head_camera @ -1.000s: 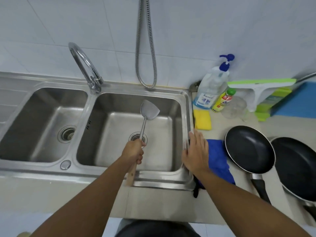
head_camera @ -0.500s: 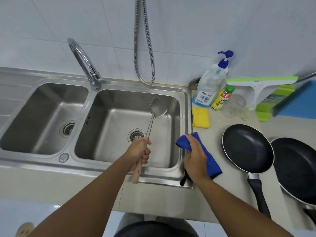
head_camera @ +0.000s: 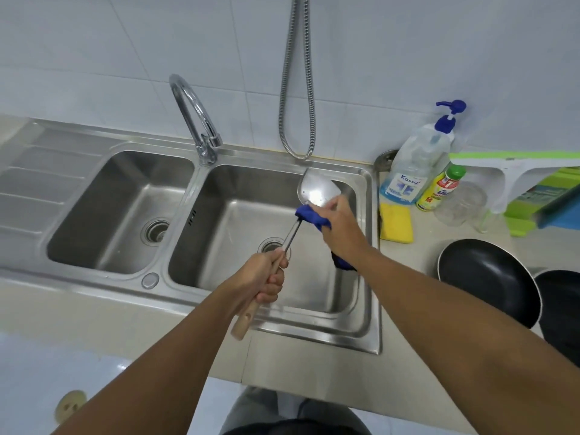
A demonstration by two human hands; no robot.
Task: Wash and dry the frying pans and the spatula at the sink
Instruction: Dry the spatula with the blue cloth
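Observation:
My left hand (head_camera: 262, 279) grips the wooden handle of a steel spatula (head_camera: 317, 188), whose blade points up and away over the right basin of the sink (head_camera: 372, 277). A blue cloth (head_camera: 310, 216) is wrapped round the spatula's neck just below the blade, and my right hand (head_camera: 339, 227) holds it there. Part of the cloth hangs under my right wrist. Two black frying pans lie on the counter at the right: the nearer frying pan (head_camera: 488, 281) and a second pan (head_camera: 561, 312) cut off by the frame edge.
The curved tap (head_camera: 193, 117) stands between the two basins, and a metal hose (head_camera: 298, 89) hangs on the wall. A soap pump bottle (head_camera: 414, 164), a small yellow bottle (head_camera: 439, 188), a yellow sponge (head_camera: 396, 223), a glass jar (head_camera: 459, 204) and a green squeegee (head_camera: 514, 161) crowd the counter behind the pans.
My right hand picked the blue cloth up off the counter and carried it left over the basin onto the spatula's neck. My left hand tilted the spatula toward the right.

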